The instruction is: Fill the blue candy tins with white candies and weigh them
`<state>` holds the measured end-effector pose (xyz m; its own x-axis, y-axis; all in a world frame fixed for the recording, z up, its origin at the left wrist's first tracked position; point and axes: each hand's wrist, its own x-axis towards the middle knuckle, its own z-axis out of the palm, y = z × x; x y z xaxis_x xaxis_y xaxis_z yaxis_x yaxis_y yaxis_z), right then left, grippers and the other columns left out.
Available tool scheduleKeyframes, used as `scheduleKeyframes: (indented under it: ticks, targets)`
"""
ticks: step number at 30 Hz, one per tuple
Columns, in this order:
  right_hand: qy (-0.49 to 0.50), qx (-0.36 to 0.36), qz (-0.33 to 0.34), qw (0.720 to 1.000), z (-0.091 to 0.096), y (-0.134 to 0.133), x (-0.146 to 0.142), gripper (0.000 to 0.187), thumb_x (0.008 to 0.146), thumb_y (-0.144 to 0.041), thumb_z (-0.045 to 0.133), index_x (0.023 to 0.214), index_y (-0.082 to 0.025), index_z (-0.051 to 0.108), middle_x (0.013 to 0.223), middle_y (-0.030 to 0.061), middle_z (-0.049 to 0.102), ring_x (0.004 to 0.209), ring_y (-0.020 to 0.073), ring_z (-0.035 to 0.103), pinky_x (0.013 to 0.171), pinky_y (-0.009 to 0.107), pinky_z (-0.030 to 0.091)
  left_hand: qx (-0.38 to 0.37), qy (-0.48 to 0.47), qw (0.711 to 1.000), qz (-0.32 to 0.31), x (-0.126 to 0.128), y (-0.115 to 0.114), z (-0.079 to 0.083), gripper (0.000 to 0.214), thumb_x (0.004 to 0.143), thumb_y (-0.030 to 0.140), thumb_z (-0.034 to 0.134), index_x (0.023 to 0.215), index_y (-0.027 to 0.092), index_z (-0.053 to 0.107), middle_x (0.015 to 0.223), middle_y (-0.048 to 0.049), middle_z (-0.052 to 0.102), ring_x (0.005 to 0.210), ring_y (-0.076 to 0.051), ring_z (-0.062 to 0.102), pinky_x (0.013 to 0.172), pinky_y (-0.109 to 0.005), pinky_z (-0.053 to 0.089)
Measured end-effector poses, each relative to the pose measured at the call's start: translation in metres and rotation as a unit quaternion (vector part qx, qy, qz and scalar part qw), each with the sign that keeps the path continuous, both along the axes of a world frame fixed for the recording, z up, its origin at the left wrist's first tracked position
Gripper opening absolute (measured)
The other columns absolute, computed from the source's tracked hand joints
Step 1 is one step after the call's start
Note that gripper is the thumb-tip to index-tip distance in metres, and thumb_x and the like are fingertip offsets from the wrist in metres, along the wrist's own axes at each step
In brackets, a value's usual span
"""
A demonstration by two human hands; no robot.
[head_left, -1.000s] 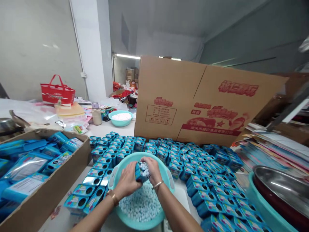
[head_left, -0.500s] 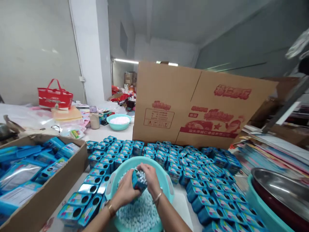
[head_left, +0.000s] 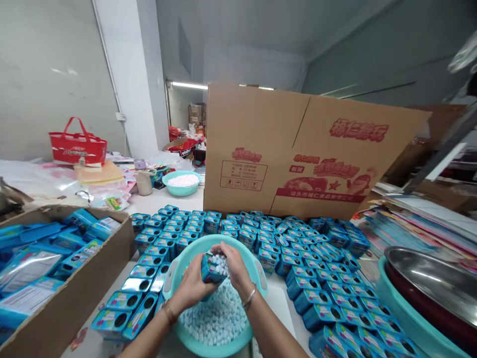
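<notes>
Head view, blue box (head_left: pixel 210 270) in left hand (head_left: pixel 194 287)

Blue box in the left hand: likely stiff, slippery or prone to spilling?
The blue box looks stiff, its edges straight in the left hand. Its glossy sides may be slippery; loose pieces at its mouth would probably spill if tipped.

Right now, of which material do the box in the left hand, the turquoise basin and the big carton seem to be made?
Box in the left hand: perhaps thin printed metal, glossy; similar boxes nearby reflect light, but plastic is possible.
Turquoise basin: likely smooth plastic, low sheen; even colour, moulded-looking rim.
Big carton: matt brown cardboard, judging by flat panels and red print.
</notes>
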<state>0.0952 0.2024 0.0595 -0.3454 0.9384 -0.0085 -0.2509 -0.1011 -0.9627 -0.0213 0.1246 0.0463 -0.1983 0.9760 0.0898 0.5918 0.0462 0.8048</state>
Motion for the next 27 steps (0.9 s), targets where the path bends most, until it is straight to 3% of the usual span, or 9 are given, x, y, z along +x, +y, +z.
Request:
scheduleKeyframes:
  ticks: [3,10,15,20,27]
  targets:
    - [-0.014,0.014,-0.004,1.000,0.002,-0.004,0.001,0.053,0.076,-0.066,0.058,0.078,-0.015,0.075,0.080,0.0086,0.072,0.080,0.0217,0.063,0.079,0.032,0.047,0.045,-0.020,0.999,-0.008,0.005,-0.004,-0.004,0.068,0.061,0.023,0.069,0.125,0.022,0.044,0.121,-0.0074,0.058,0.113,-0.029,0.056,0.095,-0.042,0.044]
    - [-0.007,0.001,-0.024,1.000,0.007,-0.011,0.001,0.053,0.078,-0.065,0.057,0.082,-0.015,0.075,0.086,0.0090,0.072,0.087,0.0229,0.064,0.081,0.032,0.047,0.037,-0.078,0.996,-0.011,0.006,-0.003,0.003,0.063,0.061,0.020,0.071,0.120,0.019,0.047,0.109,-0.0056,0.062,0.099,-0.025,0.061,0.087,-0.037,0.048]
    - [0.001,0.045,-0.045,0.998,0.015,-0.023,0.003,0.050,0.084,-0.060,0.051,0.089,-0.016,0.074,0.093,0.0076,0.073,0.090,0.0226,0.064,0.084,0.031,0.047,0.065,-0.066,0.996,-0.011,0.010,-0.010,0.011,0.068,0.064,0.020,0.071,0.126,0.019,0.042,0.120,-0.0082,0.057,0.110,-0.028,0.057,0.095,-0.040,0.045]
    - [0.006,0.013,-0.117,0.993,0.004,-0.018,-0.001,0.042,0.084,-0.053,0.051,0.084,-0.017,0.073,0.088,0.0072,0.073,0.089,0.0228,0.065,0.085,0.032,0.047,0.053,-0.049,0.997,0.002,0.016,-0.007,0.000,0.071,0.060,0.016,0.071,0.124,0.020,0.042,0.122,-0.0081,0.056,0.116,-0.029,0.054,0.100,-0.042,0.042]
    - [-0.024,0.064,-0.092,0.993,0.007,-0.022,0.000,0.039,0.088,-0.049,0.046,0.087,-0.020,0.072,0.092,0.0059,0.072,0.092,0.0214,0.065,0.087,0.031,0.046,0.065,-0.069,0.995,0.004,0.015,-0.004,0.000,0.068,0.060,0.016,0.071,0.123,0.020,0.044,0.117,-0.0068,0.059,0.109,-0.028,0.057,0.095,-0.042,0.045]
